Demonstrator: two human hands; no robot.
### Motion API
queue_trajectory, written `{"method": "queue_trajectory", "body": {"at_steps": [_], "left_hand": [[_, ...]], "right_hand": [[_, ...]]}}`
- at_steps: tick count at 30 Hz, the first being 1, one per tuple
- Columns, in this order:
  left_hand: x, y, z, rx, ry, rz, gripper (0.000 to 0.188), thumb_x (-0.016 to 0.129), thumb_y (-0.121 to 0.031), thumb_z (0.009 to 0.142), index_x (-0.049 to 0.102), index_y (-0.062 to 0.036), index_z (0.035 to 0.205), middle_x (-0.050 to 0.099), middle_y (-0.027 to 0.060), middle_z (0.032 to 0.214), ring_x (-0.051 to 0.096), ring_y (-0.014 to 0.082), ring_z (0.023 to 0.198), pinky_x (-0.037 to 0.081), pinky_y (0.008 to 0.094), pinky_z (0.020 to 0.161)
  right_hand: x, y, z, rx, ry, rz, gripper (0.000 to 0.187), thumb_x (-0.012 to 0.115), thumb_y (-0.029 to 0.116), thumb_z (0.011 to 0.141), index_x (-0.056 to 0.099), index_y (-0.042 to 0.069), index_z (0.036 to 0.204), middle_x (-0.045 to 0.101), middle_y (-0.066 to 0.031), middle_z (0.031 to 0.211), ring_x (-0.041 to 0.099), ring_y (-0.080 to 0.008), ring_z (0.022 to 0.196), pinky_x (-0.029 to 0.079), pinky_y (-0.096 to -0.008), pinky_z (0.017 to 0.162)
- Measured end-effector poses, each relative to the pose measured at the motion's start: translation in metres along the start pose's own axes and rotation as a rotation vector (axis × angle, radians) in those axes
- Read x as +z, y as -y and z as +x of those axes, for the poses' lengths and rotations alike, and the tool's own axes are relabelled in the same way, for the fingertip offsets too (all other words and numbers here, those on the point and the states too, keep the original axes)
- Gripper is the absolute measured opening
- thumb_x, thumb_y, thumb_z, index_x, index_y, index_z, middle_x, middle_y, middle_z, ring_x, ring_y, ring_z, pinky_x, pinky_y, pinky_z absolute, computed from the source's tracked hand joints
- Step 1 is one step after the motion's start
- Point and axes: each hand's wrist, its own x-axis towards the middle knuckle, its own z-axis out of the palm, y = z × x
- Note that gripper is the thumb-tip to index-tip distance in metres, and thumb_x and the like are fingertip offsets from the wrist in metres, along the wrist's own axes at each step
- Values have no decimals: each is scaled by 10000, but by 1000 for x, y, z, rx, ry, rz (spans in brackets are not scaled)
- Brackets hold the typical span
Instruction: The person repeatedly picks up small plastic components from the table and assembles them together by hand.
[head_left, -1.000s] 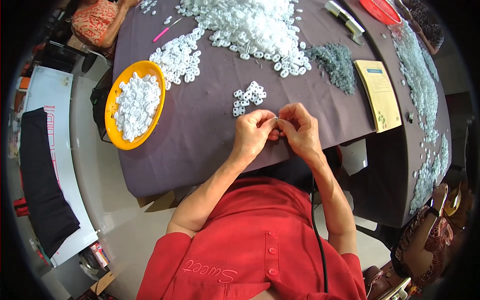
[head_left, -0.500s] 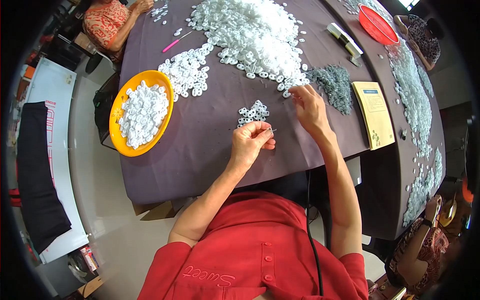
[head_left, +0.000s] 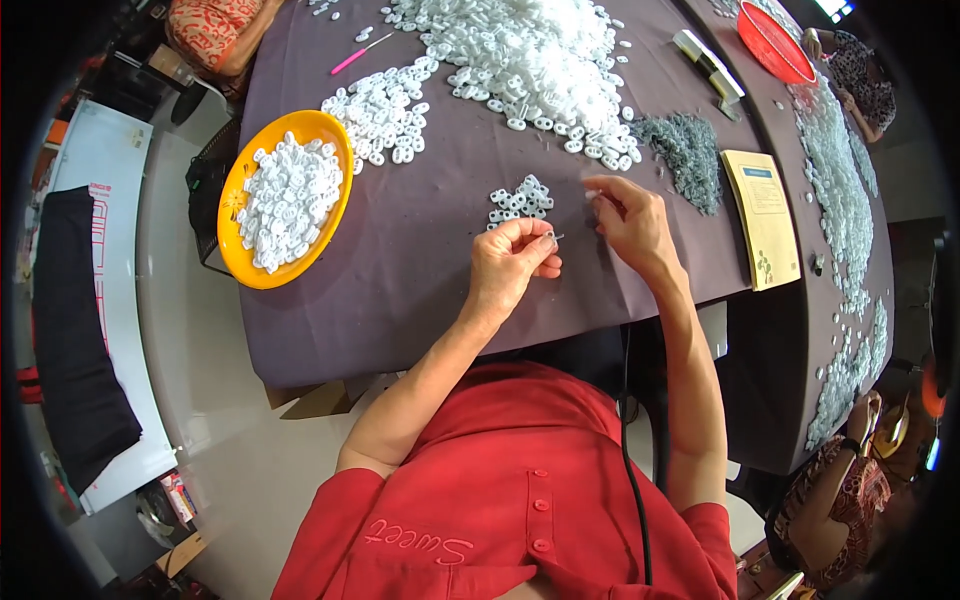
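Observation:
My left hand (head_left: 508,262) is closed in a pinch near the table's front edge. A small grey piece (head_left: 557,237) with a thin end pokes out between its thumb and forefinger. To its right, my right hand (head_left: 637,226) has thumb and forefinger drawn together around what looks like a small white oval piece (head_left: 592,195), slightly blurred. Just beyond my left fingertips lies a little cluster of white pieces with dark holes (head_left: 522,199). Farther off spreads a big heap of white oval pieces (head_left: 535,75), its near edge a short way beyond my right hand.
At left, a yellow bowl (head_left: 229,242) holds many white pieces beside a smaller pile (head_left: 378,112). A pink-handled tool (head_left: 349,62) lies behind. To the right are grey scraps (head_left: 686,160), a tan booklet (head_left: 762,222) and a red basket (head_left: 775,45). Other people sit around the tables.
My right hand has drawn back from the heap's edge toward my left hand, with a white piece apparently in its fingers. My left hand keeps its pinch. The whole view has shifted slightly.

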Motion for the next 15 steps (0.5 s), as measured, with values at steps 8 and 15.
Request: {"method": "queue_trajectory", "body": {"at_steps": [8,15], "left_hand": [[15,-4,0,-63,5,-1,89,598,-21,820,613,21,897,627,87,762,628,159,622,550,271,561],[24,-1,1,-82,17,44,75,595,-18,817,616,16,880,628,84,761,629,154,625,549,266,562]], "right_hand": [[9,7,-47,239,-168,395,196,584,52,834,597,-20,1016,607,-36,751,584,-87,674,505,-227,610],[18,-2,-58,362,-248,720,174,620,29,819,619,-10,988,649,-53,821,618,-100,685,525,-217,623]]}}
